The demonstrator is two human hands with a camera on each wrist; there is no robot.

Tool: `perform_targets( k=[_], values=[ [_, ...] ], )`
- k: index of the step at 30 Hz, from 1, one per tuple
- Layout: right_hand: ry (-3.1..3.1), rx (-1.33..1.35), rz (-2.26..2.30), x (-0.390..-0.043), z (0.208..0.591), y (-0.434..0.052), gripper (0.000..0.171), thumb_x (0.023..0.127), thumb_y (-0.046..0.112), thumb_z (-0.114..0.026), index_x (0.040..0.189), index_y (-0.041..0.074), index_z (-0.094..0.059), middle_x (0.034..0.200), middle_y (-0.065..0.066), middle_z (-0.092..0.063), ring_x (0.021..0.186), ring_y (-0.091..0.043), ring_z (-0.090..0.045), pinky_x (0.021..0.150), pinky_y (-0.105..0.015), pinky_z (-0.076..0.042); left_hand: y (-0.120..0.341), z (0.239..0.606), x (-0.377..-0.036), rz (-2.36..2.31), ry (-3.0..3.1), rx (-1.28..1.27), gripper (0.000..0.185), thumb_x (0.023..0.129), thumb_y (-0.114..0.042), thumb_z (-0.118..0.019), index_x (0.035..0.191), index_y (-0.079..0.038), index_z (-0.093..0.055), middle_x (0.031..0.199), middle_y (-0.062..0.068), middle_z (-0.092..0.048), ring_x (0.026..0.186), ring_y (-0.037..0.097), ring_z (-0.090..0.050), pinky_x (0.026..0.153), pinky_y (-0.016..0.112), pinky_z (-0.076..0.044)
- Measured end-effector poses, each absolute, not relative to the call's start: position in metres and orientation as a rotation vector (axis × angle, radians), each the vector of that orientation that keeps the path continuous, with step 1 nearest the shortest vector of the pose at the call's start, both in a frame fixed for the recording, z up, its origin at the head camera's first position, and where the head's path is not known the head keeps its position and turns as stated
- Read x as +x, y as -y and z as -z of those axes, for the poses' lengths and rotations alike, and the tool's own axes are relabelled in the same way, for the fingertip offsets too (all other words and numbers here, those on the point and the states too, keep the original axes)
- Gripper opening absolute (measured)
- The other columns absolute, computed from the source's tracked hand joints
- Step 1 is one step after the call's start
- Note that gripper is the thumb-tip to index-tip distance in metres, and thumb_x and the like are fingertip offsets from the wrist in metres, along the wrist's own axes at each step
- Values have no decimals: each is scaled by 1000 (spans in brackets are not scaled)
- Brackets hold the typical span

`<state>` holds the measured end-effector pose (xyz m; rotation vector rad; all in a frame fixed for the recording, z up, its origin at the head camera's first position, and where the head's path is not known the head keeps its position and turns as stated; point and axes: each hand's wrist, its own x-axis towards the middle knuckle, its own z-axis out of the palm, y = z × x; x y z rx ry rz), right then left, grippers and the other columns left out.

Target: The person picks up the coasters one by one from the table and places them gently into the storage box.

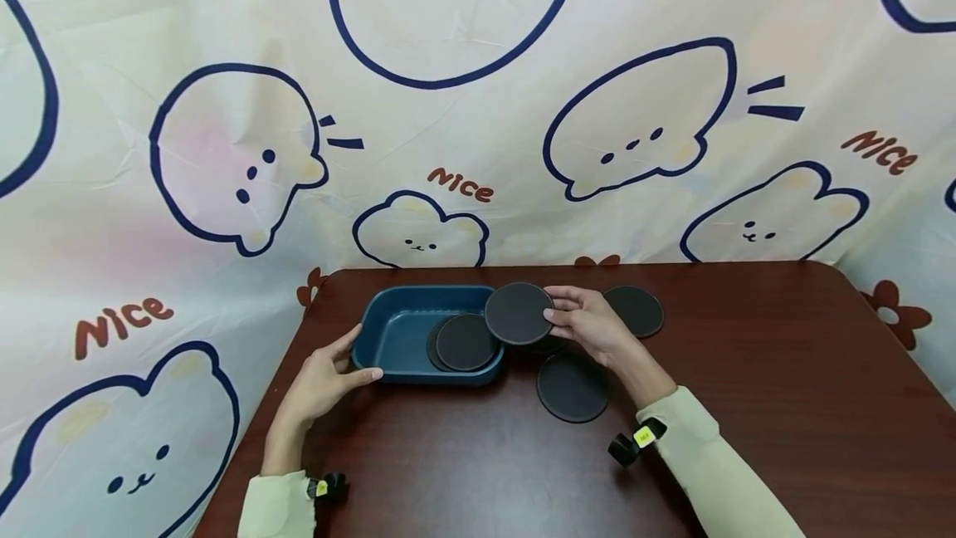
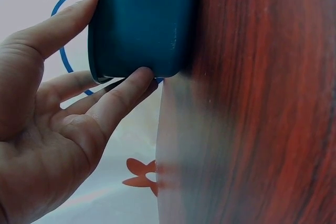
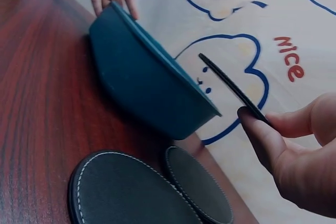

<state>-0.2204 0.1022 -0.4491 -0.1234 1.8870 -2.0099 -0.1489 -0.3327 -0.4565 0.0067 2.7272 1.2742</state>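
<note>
Toward six o'clock in the head view, a dark reddish-brown wood-grain table (image 1: 777, 372) with rounded far corners. Behind it at twelve, a creased, off-white fabric backdrop (image 1: 508, 131) printed with navy-outlined cartoon animals. At eight, a large bear-like figure (image 1: 142, 455); just past three, a brown-red flower (image 1: 874, 300) with a pale centre.

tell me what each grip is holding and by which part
The right grip pinches a black disc by its edge. The left grip holds the blue tub around its near left corner.
</note>
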Motion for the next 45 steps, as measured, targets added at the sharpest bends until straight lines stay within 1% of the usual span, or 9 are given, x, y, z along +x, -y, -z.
perform_targets(
  k=[7, 13, 18, 24, 27, 35, 39, 42, 45],
  values=[
    [-1877, -129, 1990, -223, 448, -92, 56, 109, 1, -58, 162, -1, -40, 152, -28, -56, 101, -6, -74, 90, -23, -62, 333, 457, -150, -1266, -2739, 6, 91, 99, -26, -81, 170, -6, -28, 160, 33, -48, 138, 49, -61, 111, 61, -51],
    [-1846, -143, 1984, -227, 451, -84, 56, 109, 1, -57, 162, -1, -40, 154, -29, -54, 104, -7, -74, 92, -23, -62, 334, 457, -149, -1257, -2742, -3, 91, 99, -25, -81, 170, -5, -28, 160, 33, -49, 139, 49, -61, 112, 61, -51],
    [-1845, -140, 1979, -228, 451, -76, 55, 109, 1, -57, 162, 0, -41, 152, -29, -56, 106, -9, -74, 92, -24, -63, 333, 457, -147, -1265, -2730, -9, 91, 99, -25, -80, 170, -6, -27, 161, 32, -48, 139, 49, -60, 112, 61, -51],
    [-1823, -120, 2005, -227, 452, -66, 53, 109, 2, -57, 160, -1, -43, 150, -28, -59, 100, -8, -75, 88, -23, -63, 334, 458, -145, -1270, -2724, -16, 91, 99, -25, -80, 170, -6, -27, 163, 31, -46, 140, 50, -60, 111, 60, -51],
    [-1811, -115, 2011, -227, 452, -63, 53, 109, 1, -57, 160, -1, -43, 151, -28, -58, 101, -9, -75, 87, -23, -63, 334, 458, -145, -1271, -2724, -13, 91, 99, -25, -80, 170, -6, -27, 163, 31, -46, 139, 50, -60, 111, 60, -51],
    [-1810, -115, 1998, -230, 451, -55, 52, 109, 1, -58, 160, -1, -45, 151, -28, -58, 103, -11, -75, 89, -25, -63, 333, 457, -148, -1259, -2728, -7, 91, 99, -26, -80, 170, -6, -28, 162, 32, -46, 140, 51, -59, 111, 61, -51],
    [-1814, -113, 1985, -232, 450, -51, 52, 109, 2, -59, 159, 0, -46, 151, -26, -59, 104, -12, -75, 93, -28, -64, 334, 457, -148, -1262, -2729, -7, 90, 99, -26, -80, 170, -6, -28, 162, 32, -47, 140, 51, -59, 111, 61, -51],
    [-1825, -111, 1965, -233, 449, -48, 52, 108, 3, -59, 159, 2, -48, 150, -25, -61, 104, -11, -75, 96, -31, -63, 334, 457, -148, -1263, -2730, -9, 90, 99, -26, -80, 170, -6, -27, 162, 32, -47, 140, 51, -60, 111, 61, -51],
    [-1833, -117, 1948, -235, 448, -45, 51, 108, 3, -60, 158, 2, -49, 148, -23, -62, 102, -10, -75, 95, -31, -63, 334, 456, -148, -1265, -2729, -15, 91, 99, -26, -80, 170, -7, -27, 161, 32, -48, 139, 50, -60, 112, 61, -50]
  ],
)
